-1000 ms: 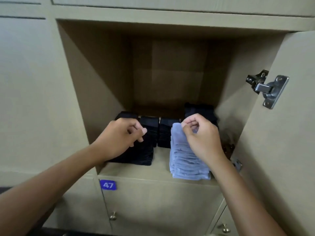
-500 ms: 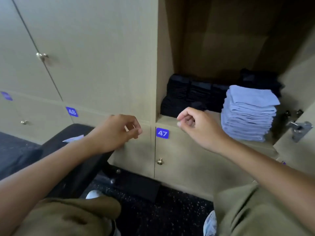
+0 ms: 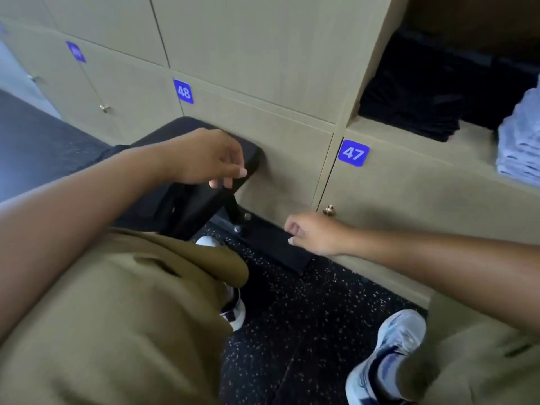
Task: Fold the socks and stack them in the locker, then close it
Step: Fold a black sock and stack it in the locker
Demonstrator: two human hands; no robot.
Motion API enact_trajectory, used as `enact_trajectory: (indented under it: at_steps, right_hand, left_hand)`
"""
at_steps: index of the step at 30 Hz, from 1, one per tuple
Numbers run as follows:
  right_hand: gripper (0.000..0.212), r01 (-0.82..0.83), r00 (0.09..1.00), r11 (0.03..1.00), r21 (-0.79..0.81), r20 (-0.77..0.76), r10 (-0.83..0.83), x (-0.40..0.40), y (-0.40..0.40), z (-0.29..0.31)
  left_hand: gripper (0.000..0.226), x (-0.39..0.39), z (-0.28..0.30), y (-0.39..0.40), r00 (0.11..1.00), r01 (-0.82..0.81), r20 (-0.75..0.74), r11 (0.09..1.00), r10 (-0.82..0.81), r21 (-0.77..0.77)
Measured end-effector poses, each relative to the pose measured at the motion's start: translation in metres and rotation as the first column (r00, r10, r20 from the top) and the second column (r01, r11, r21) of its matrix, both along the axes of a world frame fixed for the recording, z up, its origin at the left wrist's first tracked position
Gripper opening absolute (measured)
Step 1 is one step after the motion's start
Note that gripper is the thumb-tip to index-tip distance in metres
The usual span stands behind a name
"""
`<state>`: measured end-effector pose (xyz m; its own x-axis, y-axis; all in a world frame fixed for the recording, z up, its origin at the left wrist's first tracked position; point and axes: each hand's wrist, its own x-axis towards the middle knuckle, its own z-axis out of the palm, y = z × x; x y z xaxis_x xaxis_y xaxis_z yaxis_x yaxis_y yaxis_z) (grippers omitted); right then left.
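Left hand: your left hand [image 3: 209, 159] is hovering over the rounded end of the black padded bench [image 3: 187, 159], fingers loosely curled downward and holding nothing.
Right hand: your right hand [image 3: 314, 233] is hanging low in front of the locker fronts, just below a small round brass knob [image 3: 329, 209], fingers loosely curled and holding nothing.
Socks: two piles are lying in the open locker [image 3: 380, 124] at the upper right, on its shelf. The black socks [image 3: 420, 95] are sitting in a dark, soft, matte heap toward the left and back; the pale blue socks [image 3: 523, 147] are sitting as a neat stack of flat folded layers at the right edge, partly cut off by the frame. How many socks are in each pile, you cannot tell.
Locker fronts: smooth beige panels with a faint wood-grain look are carrying blue rounded-square tags; two are readable, 48 [image 3: 183, 91] and 47 [image 3: 353, 152], and a third [image 3: 76, 51] is too blurred to read.
Knobs: two small brass knobs are showing, the second [image 3: 104, 107] far left.
Floor: the black floor [image 3: 306, 317] is looking rubbery and flecked with pale specks.
Clothing: your olive trousers [image 3: 117, 317] are filling the lower frame, soft and creased; two white-and-blue shoes [image 3: 388, 352] are resting on the floor.
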<state>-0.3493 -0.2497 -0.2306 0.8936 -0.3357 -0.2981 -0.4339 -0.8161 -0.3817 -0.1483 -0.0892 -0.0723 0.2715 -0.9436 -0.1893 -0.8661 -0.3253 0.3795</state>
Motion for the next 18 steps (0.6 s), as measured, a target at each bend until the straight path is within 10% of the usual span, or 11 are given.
enact_trajectory:
  at_steps: [12, 18]
  right_hand:
    - [0.042, 0.009, 0.988, 0.983, 0.185, -0.156, 0.020, 0.054, 0.031, -0.164]
    - [0.065, 0.157, 0.952, 0.963, 0.218, -0.294, -0.089, 0.078, 0.049, -0.220]
  left_hand:
    - [0.014, 0.010, -0.018, 0.017, 0.998, -0.067, -0.004, 0.984, 0.069, 0.167]
    - [0.013, 0.038, -0.008, 0.033, 0.946, -0.319, -0.065, 0.948, 0.318, -0.010]
